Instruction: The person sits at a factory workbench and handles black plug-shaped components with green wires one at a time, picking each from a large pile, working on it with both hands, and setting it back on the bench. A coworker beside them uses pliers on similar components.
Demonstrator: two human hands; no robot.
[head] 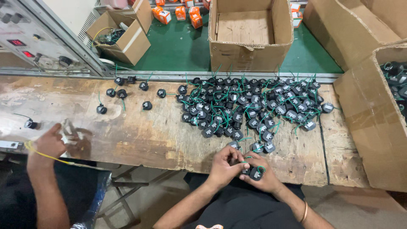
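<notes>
My left hand (224,166) and my right hand (262,174) meet at the near edge of a worn wooden bench (148,135). My right hand cradles a small black round component (255,173) with a green wire looped off it. The fingers of my left hand pinch at the same part and its wire from the left. Just beyond my hands lies a large heap of like black components with green wires (250,106), spread across the middle of the bench.
A few stray components (123,92) lie to the left. A co-worker's hand (48,145) with a yellow wire holds a clear piece at the far left. An open cardboard box (250,32) stands behind, another box (377,114) at right, a control panel (29,42) at upper left.
</notes>
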